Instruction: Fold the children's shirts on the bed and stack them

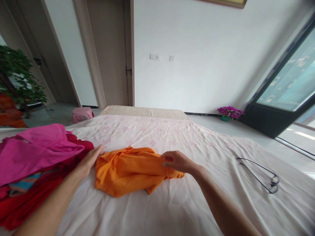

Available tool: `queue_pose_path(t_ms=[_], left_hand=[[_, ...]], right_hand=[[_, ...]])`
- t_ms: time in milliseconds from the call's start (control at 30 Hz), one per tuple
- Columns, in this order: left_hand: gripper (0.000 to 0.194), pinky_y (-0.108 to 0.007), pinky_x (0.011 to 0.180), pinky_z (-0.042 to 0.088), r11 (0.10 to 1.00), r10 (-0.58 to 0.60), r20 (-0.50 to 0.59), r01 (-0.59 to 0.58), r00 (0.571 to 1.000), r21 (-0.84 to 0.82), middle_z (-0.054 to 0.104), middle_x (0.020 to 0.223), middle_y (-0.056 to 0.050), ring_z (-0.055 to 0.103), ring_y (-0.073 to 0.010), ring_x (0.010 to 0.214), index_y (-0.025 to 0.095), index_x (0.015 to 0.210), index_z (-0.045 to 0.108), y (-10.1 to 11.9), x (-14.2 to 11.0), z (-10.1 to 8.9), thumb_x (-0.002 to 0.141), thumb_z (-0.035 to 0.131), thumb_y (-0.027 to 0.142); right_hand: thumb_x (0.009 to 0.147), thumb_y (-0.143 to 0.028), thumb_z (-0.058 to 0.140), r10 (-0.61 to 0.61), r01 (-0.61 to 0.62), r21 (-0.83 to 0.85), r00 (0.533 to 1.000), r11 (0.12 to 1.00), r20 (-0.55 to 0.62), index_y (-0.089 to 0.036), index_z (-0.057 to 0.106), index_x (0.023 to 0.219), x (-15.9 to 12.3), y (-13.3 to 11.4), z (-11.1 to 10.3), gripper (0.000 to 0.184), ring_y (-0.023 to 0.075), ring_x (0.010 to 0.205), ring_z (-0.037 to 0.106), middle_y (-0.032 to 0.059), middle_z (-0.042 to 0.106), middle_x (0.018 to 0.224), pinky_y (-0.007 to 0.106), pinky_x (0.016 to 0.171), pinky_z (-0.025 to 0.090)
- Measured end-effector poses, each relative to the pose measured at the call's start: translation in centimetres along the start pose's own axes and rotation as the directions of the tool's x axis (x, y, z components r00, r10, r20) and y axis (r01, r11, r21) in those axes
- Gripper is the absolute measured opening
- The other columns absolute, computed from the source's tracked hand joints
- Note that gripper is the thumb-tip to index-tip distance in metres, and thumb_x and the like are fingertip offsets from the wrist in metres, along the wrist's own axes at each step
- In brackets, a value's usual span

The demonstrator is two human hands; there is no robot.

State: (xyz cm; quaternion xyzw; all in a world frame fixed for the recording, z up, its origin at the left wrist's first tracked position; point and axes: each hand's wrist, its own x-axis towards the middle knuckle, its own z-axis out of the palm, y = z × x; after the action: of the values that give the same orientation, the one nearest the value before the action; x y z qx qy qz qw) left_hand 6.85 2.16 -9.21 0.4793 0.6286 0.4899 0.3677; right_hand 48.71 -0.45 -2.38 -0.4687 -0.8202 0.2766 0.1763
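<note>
An orange garment (133, 168), loosely folded and wrinkled, lies on the sheet in front of me. At its left end my left hand (91, 160) lies with the fingers stretched out, touching or just beside the cloth edge. My right hand (179, 161) rests at the garment's right part, its fingers slightly bent and the thumb apart from them; no firm grip on the cloth shows. Left of my left forearm is a heap of clothes, with a pink garment (40, 144) on top and a red garment (36, 200) below.
A pale floral sheet (209, 196) covers the bed. Black-framed glasses (267, 178) lie on it at right. Beyond stand a pink stool (83, 114), a leafy plant (19, 75) and purple flowers (230, 112) in a green pot. A closed door (108, 52) is behind.
</note>
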Motion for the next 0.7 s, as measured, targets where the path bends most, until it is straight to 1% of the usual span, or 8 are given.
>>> queue_pose_path(t_ms=[100, 167, 233, 300, 400, 533, 600, 700], left_hand=[[0.068, -0.034, 0.085, 0.056, 0.996, -0.079, 0.139, 0.072, 0.987, 0.059, 0.070, 0.118, -0.015, 0.069, -0.0269, 0.105, 0.017, 0.123, 0.060, -1.6, -0.2, 0.0, 0.070, 0.070, 0.058], [0.077, -0.033, 0.090, 0.054, 0.985, -0.071, 0.178, 0.041, 0.981, 0.166, 0.064, 0.129, -0.018, 0.067, -0.0255, 0.109, 0.015, 0.135, 0.051, -2.3, 0.0, 0.4, 0.069, 0.074, 0.048], [0.074, -0.034, 0.097, 0.050, 0.934, -0.012, 0.135, -0.037, 0.991, 0.355, 0.060, 0.135, -0.018, 0.065, -0.0257, 0.113, 0.014, 0.137, 0.049, -2.8, 0.1, 1.0, 0.070, 0.072, 0.038], [0.057, -0.035, 0.101, 0.046, 0.843, 0.064, 0.087, -0.100, 0.994, 0.529, 0.062, 0.133, -0.014, 0.062, -0.0261, 0.117, 0.017, 0.130, 0.056, -3.2, 0.0, 1.6, 0.075, 0.064, 0.032], [0.035, -0.036, 0.097, 0.047, 0.776, 0.075, 0.059, -0.095, 0.995, 0.624, 0.070, 0.120, -0.009, 0.064, -0.0270, 0.111, 0.023, 0.113, 0.065, -3.8, -0.3, 2.1, 0.083, 0.052, 0.036], [0.037, -0.035, 0.096, 0.047, 0.885, 0.156, 0.031, -0.153, 0.987, 0.441, 0.071, 0.114, -0.009, 0.065, -0.0263, 0.108, 0.020, 0.108, 0.063, -3.9, -0.8, 2.3, 0.086, 0.047, 0.045], [0.042, -0.034, 0.096, 0.048, 0.948, 0.200, 0.018, -0.198, 0.980, 0.249, 0.071, 0.112, -0.009, 0.064, -0.0251, 0.109, 0.019, 0.109, 0.062, -3.3, -1.0, 2.5, 0.084, 0.050, 0.051], [0.049, -0.033, 0.091, 0.052, 0.989, 0.142, 0.011, -0.142, 0.990, -0.033, 0.072, 0.109, -0.007, 0.067, -0.0245, 0.104, 0.019, 0.110, 0.062, -1.6, -1.5, 2.7, 0.079, 0.059, 0.058]], right_hand=[[0.084, -0.031, 0.056, -0.058, 0.043, 0.076, 0.977, 0.996, 0.207, -0.021, 0.072, 0.084, -1.0, 0.5, 1.1, 0.019, 0.0126, 0.067, 0.053, -0.0030, 0.064, 0.076, 0.023, 0.062, 0.039], [0.086, -0.031, 0.053, -0.040, 0.022, 0.077, 0.970, 0.997, 0.241, -0.019, 0.070, 0.076, -0.9, 0.7, 1.4, 0.023, 0.0110, 0.063, 0.051, -0.0034, 0.062, 0.069, 0.022, 0.058, 0.037], [0.088, -0.029, 0.050, 0.034, -0.051, 0.085, 0.980, 0.995, 0.197, -0.017, 0.070, 0.078, -0.1, 1.2, 1.5, 0.026, 0.0106, 0.061, 0.052, -0.0025, 0.062, 0.068, 0.022, 0.057, 0.037], [0.089, -0.025, 0.047, 0.131, -0.138, 0.086, 0.988, 0.987, 0.078, -0.017, 0.071, 0.090, 1.0, 1.8, 1.7, 0.025, 0.0117, 0.065, 0.058, -0.0003, 0.067, 0.075, 0.021, 0.059, 0.040], [0.084, -0.018, 0.052, 0.208, -0.207, 0.024, 0.973, 0.978, -0.099, -0.021, 0.069, 0.113, 2.9, 2.8, 2.4, 0.034, 0.0137, 0.075, 0.064, 0.0033, 0.071, 0.094, 0.022, 0.068, 0.046], [0.079, -0.020, 0.059, 0.078, -0.083, -0.038, 0.990, 0.996, -0.119, -0.024, 0.061, 0.130, 5.2, 3.2, 4.2, 0.051, 0.0164, 0.087, 0.067, 0.0069, 0.067, 0.117, 0.025, 0.079, 0.049], [0.079, -0.020, 0.058, 0.014, -0.022, -0.061, 0.992, 0.998, -0.127, -0.024, 0.066, 0.123, 6.5, 3.1, 5.3, 0.044, 0.0184, 0.095, 0.065, 0.0062, 0.068, 0.117, 0.026, 0.085, 0.048], [0.078, -0.015, 0.053, 0.028, -0.037, -0.046, 0.984, 0.998, -0.176, -0.022, 0.073, 0.096, 8.2, 3.2, 6.1, 0.028, 0.0204, 0.097, 0.064, 0.0041, 0.072, 0.102, 0.027, 0.087, 0.046]])
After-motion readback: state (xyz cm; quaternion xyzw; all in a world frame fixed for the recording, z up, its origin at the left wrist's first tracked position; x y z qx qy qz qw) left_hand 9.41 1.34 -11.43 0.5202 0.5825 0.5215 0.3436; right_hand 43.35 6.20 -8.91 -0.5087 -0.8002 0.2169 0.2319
